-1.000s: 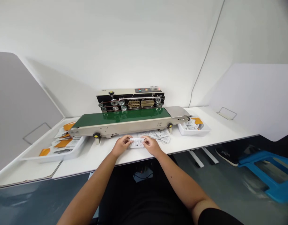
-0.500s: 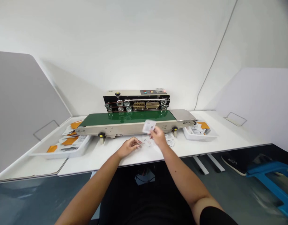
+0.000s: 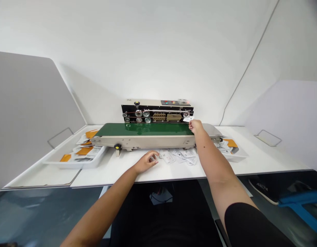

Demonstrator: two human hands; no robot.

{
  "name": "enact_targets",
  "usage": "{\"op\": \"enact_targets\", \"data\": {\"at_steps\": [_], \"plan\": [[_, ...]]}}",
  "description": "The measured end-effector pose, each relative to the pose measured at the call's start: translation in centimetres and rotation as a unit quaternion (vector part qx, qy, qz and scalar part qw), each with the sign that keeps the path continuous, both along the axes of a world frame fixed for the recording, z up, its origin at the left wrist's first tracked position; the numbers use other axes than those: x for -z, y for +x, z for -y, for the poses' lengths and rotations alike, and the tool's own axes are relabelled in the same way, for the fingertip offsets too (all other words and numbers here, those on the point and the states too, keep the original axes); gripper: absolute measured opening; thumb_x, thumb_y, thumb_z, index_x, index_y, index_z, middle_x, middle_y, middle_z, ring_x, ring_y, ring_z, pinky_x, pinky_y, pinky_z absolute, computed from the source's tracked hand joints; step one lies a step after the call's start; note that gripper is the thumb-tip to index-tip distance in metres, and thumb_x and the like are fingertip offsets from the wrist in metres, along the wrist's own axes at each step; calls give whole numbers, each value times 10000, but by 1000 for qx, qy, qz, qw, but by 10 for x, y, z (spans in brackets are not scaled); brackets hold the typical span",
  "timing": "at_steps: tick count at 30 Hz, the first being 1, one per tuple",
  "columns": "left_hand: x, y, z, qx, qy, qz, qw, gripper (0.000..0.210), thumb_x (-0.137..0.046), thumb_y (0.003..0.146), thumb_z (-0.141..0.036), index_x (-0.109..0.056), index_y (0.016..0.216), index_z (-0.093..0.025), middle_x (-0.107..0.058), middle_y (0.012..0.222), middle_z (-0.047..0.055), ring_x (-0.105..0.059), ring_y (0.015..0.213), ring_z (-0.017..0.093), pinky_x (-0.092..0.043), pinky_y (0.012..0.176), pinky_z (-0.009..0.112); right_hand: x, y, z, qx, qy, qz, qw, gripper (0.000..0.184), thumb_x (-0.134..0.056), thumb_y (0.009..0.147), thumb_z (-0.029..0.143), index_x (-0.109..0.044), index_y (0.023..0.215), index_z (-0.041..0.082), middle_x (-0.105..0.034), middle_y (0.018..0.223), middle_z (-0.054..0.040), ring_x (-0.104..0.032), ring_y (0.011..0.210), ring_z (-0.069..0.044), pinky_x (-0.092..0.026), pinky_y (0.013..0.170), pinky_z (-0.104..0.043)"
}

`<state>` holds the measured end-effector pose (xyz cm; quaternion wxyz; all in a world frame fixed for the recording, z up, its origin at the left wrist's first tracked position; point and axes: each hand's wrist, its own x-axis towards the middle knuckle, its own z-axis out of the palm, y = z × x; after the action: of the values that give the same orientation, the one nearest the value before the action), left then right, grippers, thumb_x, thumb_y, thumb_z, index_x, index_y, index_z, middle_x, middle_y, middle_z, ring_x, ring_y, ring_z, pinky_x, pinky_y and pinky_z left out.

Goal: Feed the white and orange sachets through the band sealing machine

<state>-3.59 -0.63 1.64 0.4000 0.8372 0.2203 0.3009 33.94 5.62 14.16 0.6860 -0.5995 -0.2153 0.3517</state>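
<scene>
My right hand [image 3: 195,126] pinches a small white printed packet [image 3: 188,118] at the right end of a band sealer [image 3: 157,113], by its rollers. Below it runs the sealer's green conveyor belt [image 3: 148,129]. On the white table, my left hand [image 3: 147,162] rests with its fingers curved and apart, nothing visible in them. Just right of those fingertips lie several loose white packets [image 3: 185,155], spread along the foot of the conveyor.
A white plastic tray [image 3: 92,164] of white and orange packets stands at the left. Another tray [image 3: 237,158] with similar packets sits at the right, partly behind my forearm. Pale partition panels [image 3: 26,113] flank the table. A blue stool [image 3: 302,202] stands at the lower right.
My right hand has carried the packet up and away from me, from in front of the conveyor to the sealer's right end. My left hand's fingers have spread. The view has shifted slightly.
</scene>
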Motion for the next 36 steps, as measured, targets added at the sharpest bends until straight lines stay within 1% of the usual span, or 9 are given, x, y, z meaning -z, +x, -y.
{"op": "enact_targets", "data": {"at_steps": [9,15,19,21,23,26,28,31,36], "plan": [[-2,-1,1,-5,14,-10,1000,272,-648,878,-363,-622,1086,-189,-597,1246,118,-588,960,189,-513,762,290,-5,-11,-4,-67,-23,-4,998,257,-631,773,88,-416,705,211,-383,498,84,-272,404,-44,-162,356,-153],[-1,-2,0,-7,32,-9,999,269,-641,884,-376,-623,1082,-194,-601,1238,114,-590,965,192,-509,751,286,-4,-32,17,15,26,123,992,189,-709,788,260,-597,906,164,-576,697,-9,-474,570,-100,-350,470,-191],[1,0,-2,5,49,-10,999,272,-653,875,-373,-640,1088,-204,-613,1236,113,-582,1090,232,-499,868,330,26,-77,67,110,107,415,897,269,-547,893,340,-651,1087,184,-650,975,-75,-575,899,-190,-473,786,-290],[4,5,-6,5,40,-21,999,291,-662,864,-378,-653,1096,-202,-627,1222,112,-571,1139,249,-465,957,366,55,-110,94,-27,118,501,857,257,-488,928,311,-678,1059,197,-672,1023,-84,-591,945,-206,-463,858,-315],[6,11,-13,-21,7,-31,999,312,-669,847,-387,-661,1088,-189,-653,1161,110,-590,1093,251,-454,970,382,88,-142,116,-191,71,583,786,226,-536,915,309,-699,1048,225,-687,1043,-73,-591,1002,-221,-451,897,-328],[3,18,-28,-48,-80,-50,994,320,-695,800,-396,-680,1022,-166,-689,1042,94,-615,973,232,-471,895,352,127,-173,130,-235,-19,649,724,406,-668,849,395,-644,1215,221,-620,1284,-107,-516,1199,-275,-397,1009,-387],[-4,20,-39,-11,-151,-71,986,344,-708,781,-405,-691,1016,-153,-702,1016,86,-617,921,213,-467,837,317,141,-179,130,-206,-57,651,728,532,-705,824,433,-591,1296,215,-589,1346,-119,-502,1230,-294,-382,1031,-406],[-14,20,-48,45,-235,-79,968,404,-714,779,-425,-696,1070,-145,-709,1027,84,-604,825,174,-434,710,261,149,-173,124,-194,-51,630,751,470,-713,828,372,-614,1267,237,-659,1253,-80,-556,1168,-277,-408,1009,-384],[-9,20,-41,-10,-232,6,973,429,-718,791,-453,-675,1074,-134,-666,808,49,-564,719,144,-378,624,232,155,-159,121,-195,18,587,786,276,-656,868,222,-715,1136,249,-689,1232,-51,-590,1165,-245,-415,1035,-359]]}}
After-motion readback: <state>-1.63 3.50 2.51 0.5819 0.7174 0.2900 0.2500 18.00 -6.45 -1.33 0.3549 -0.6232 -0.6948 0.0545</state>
